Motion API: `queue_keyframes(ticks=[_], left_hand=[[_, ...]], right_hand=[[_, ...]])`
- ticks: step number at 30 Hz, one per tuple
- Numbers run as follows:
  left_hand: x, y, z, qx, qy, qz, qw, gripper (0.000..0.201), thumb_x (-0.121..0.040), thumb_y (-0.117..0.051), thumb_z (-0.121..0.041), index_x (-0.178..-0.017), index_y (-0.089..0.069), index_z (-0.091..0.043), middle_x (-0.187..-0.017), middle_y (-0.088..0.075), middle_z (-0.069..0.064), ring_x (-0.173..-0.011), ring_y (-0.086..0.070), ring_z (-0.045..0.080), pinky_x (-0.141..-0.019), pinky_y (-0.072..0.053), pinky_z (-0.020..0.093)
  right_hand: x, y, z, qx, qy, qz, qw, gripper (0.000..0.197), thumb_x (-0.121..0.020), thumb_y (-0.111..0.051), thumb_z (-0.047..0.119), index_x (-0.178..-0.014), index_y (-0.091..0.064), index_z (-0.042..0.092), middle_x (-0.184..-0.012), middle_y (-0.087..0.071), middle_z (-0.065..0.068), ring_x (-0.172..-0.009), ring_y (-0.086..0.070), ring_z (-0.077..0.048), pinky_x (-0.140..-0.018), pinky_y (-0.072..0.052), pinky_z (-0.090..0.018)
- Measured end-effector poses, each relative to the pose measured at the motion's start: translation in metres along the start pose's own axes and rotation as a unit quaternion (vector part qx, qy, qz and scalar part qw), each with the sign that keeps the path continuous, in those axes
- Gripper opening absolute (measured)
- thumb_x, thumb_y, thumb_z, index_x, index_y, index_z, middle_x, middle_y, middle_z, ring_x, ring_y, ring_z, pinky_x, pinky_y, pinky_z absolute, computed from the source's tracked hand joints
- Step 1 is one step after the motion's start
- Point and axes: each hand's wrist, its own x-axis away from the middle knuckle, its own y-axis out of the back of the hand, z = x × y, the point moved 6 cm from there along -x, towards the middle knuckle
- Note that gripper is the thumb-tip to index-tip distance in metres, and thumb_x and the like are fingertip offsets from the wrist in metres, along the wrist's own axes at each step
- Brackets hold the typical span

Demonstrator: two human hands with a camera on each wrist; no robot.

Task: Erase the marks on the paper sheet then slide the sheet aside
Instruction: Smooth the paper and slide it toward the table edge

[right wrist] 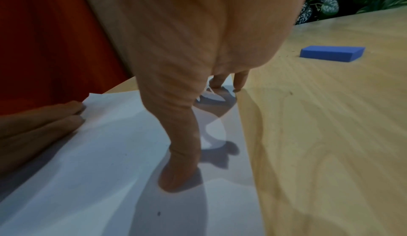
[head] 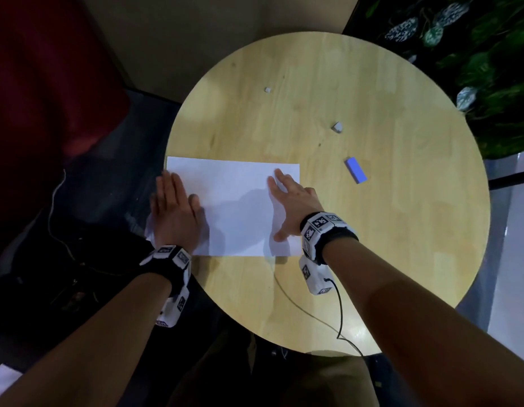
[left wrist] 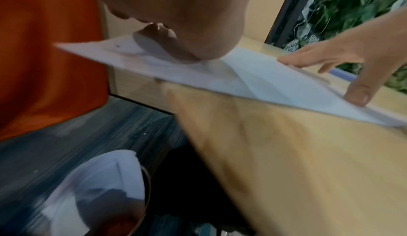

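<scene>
A white paper sheet (head: 234, 201) lies on the left part of the round wooden table (head: 372, 230), its left end hanging over the table's rim. My left hand (head: 174, 210) lies flat on the sheet's left end with straight fingers. My right hand (head: 293, 201) presses the sheet's right end with spread fingers and thumb (right wrist: 178, 175). The sheet (right wrist: 99, 170) looks blank except for a tiny dark speck (right wrist: 158, 213). A blue eraser (head: 355, 170) lies on the table to the right of the sheet, apart from both hands. In the left wrist view the sheet (left wrist: 275, 83) sticks out past the rim.
Two small white bits (head: 337, 126) (head: 267, 89) lie on the table beyond the sheet. A thin black cable (head: 340, 318) runs from my right wrist across the near table edge. Leafy plants (head: 475, 54) stand at the back right; a red surface (head: 49, 83) is at the left.
</scene>
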Motion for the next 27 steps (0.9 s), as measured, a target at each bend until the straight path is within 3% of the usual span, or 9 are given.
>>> queue_keyframes(ticks=[2, 5, 12, 14, 18, 20, 23, 25, 27], left_hand=[[-0.004, 0.001, -0.033, 0.001, -0.093, -0.036, 0.995, 0.058, -0.106, -0.033, -0.027, -0.154, -0.026, 0.005, -0.163, -0.025, 0.022, -0.151, -0.025, 0.034, -0.117, -0.029, 0.048], [0.000, -0.014, -0.073, 0.023, -0.237, 0.011, 0.971, 0.056, -0.107, -0.032, -0.032, -0.156, -0.033, -0.005, -0.164, -0.027, 0.010, -0.151, -0.029, 0.025, -0.118, -0.030, 0.045], [-0.038, -0.021, -0.008, 0.008, -0.064, 0.022, 0.998, 0.065, -0.106, -0.022, -0.040, -0.155, -0.029, 0.002, -0.163, -0.025, 0.018, -0.150, -0.029, 0.031, -0.118, -0.025, 0.051], [-0.046, -0.020, -0.027, 0.008, -0.099, 0.035, 0.994, 0.066, -0.105, -0.024, -0.040, -0.156, -0.027, 0.001, -0.165, -0.021, 0.016, -0.152, -0.024, 0.028, -0.120, -0.021, 0.049], [-0.041, -0.031, -0.075, 0.029, -0.244, 0.082, 0.966, 0.065, -0.104, -0.023, -0.048, -0.160, -0.025, -0.014, -0.168, -0.016, 0.004, -0.154, -0.019, 0.021, -0.120, -0.024, 0.047], [-0.047, -0.034, -0.055, 0.010, -0.155, 0.085, 0.984, 0.065, -0.104, -0.018, -0.045, -0.161, -0.019, -0.012, -0.168, -0.012, 0.006, -0.155, -0.015, 0.022, -0.121, -0.020, 0.046], [-0.052, -0.022, -0.018, -0.020, 0.022, 0.027, 0.999, 0.067, -0.106, -0.016, -0.040, -0.158, -0.015, 0.001, -0.167, -0.013, 0.018, -0.154, -0.017, 0.029, -0.121, -0.020, 0.051], [-0.050, -0.014, -0.036, 0.001, -0.022, -0.017, 1.000, 0.065, -0.107, -0.022, -0.038, -0.157, -0.019, 0.003, -0.165, -0.019, 0.020, -0.152, -0.022, 0.032, -0.120, -0.021, 0.051], [-0.040, -0.022, -0.071, 0.061, -0.154, 0.013, 0.986, 0.062, -0.107, -0.028, -0.038, -0.159, -0.022, -0.005, -0.167, -0.017, 0.013, -0.154, -0.017, 0.027, -0.122, -0.016, 0.046]], right_hand=[[0.000, 0.000, 0.001, -0.001, -0.001, 0.000, 1.000, 0.137, -0.057, -0.085, 0.049, -0.151, 0.011, 0.025, -0.157, 0.025, 0.004, -0.146, 0.011, -0.014, -0.115, -0.014, -0.041], [0.001, 0.000, 0.002, 0.001, -0.003, -0.006, 1.000, 0.137, -0.057, -0.085, 0.048, -0.151, 0.011, 0.024, -0.158, 0.023, 0.003, -0.147, 0.010, -0.015, -0.115, -0.016, -0.041], [0.000, 0.004, 0.000, 0.019, 0.008, -0.001, 1.000, 0.135, -0.058, -0.083, 0.051, -0.151, 0.010, 0.023, -0.157, 0.025, 0.002, -0.146, 0.011, -0.015, -0.114, -0.015, -0.041], [-0.009, 0.014, -0.005, 0.035, 0.000, 0.003, 0.999, 0.136, -0.057, -0.084, 0.051, -0.152, 0.009, 0.020, -0.157, 0.024, 0.000, -0.147, 0.009, -0.017, -0.114, -0.016, -0.041], [-0.030, 0.037, -0.012, 0.067, -0.014, 0.020, 0.997, 0.139, -0.058, -0.087, 0.046, -0.152, 0.011, 0.018, -0.157, 0.024, -0.002, -0.147, 0.008, -0.017, -0.115, -0.018, -0.041], [-0.032, 0.038, -0.012, 0.068, -0.008, 0.032, 0.997, 0.140, -0.057, -0.087, 0.044, -0.151, 0.012, 0.017, -0.157, 0.025, -0.002, -0.147, 0.009, -0.017, -0.115, -0.017, -0.041], [-0.030, 0.037, -0.011, 0.066, -0.011, 0.025, 0.997, 0.140, -0.056, -0.089, 0.042, -0.151, 0.011, 0.016, -0.158, 0.024, -0.003, -0.147, 0.007, -0.018, -0.114, -0.019, -0.041], [-0.030, 0.035, -0.008, 0.066, -0.006, 0.020, 0.998, 0.140, -0.056, -0.089, 0.040, -0.151, 0.010, 0.015, -0.158, 0.023, -0.004, -0.147, 0.006, -0.020, -0.113, -0.019, -0.041], [-0.029, 0.033, -0.002, 0.061, 0.005, 0.016, 0.998, 0.139, -0.056, -0.090, 0.038, -0.152, 0.009, 0.015, -0.158, 0.023, -0.004, -0.147, 0.007, -0.019, -0.113, -0.020, -0.040]])
